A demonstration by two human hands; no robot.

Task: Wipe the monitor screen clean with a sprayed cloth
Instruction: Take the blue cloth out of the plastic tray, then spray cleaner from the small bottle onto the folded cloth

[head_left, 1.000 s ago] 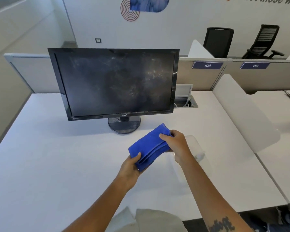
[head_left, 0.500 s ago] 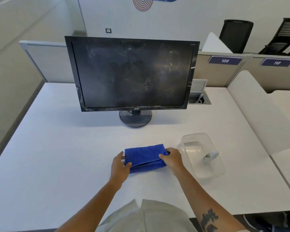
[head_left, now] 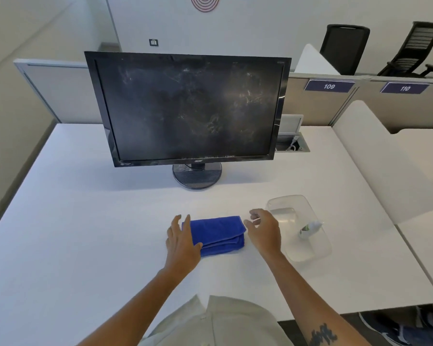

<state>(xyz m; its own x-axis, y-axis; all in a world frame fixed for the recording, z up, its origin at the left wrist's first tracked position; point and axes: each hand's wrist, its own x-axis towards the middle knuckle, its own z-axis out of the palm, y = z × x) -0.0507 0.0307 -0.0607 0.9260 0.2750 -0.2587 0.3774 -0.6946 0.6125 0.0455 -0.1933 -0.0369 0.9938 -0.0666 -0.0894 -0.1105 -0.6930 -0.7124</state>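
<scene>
Head view: folded blue cloth flat on white desk, between both hands.
Left hand open, thumb touching cloth; right hand open, empty, just beside it. Clear container right; smudged monitor behind.

The black monitor stood upright on its round base at the 12 o'clock side, its dark screen smeared and dusty. The blue cloth lay folded flat at 6 o'clock from it.

head view looks forward and down over the desk.
</scene>
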